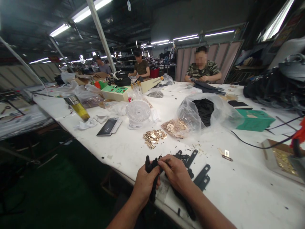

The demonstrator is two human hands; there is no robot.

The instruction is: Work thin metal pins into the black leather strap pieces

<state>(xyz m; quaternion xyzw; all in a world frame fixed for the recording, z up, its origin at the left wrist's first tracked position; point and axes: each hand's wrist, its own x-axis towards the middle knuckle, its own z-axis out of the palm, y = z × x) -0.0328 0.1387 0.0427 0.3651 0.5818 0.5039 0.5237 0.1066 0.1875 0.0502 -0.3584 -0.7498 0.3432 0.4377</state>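
1. My left hand [145,182] is at the near edge of the white tabletop [238,190], its fingers curled shut around a bundle of black straps [150,163] that stands up out of my fist.
2. My right hand [175,173] is pressed up against the left one, thumb and forefinger pinched together on the top of the same bundle; what exactly sits between those fingertips is too small for me to tell.
3. More loose black straps [201,175] lie flat on the tabletop just beyond and to the right of my right hand, some partly hidden under my wrist.
4. Further out, well apart from my hands, a small heap of gold metal pieces [154,138] lies bare on the tabletop, and beside it a clear plastic bag [209,111] holds more gold pieces and something black.
5. A little white fan [137,113] stands behind the heap, with a dark phone [107,126] lying to its left.
6. A green box [254,120] sits to the right of the bag, and a black cable [250,144] runs across the tabletop in front of it.
7. Two seated people [202,68] work at the far end of the tabletop, their hands well away from mine.
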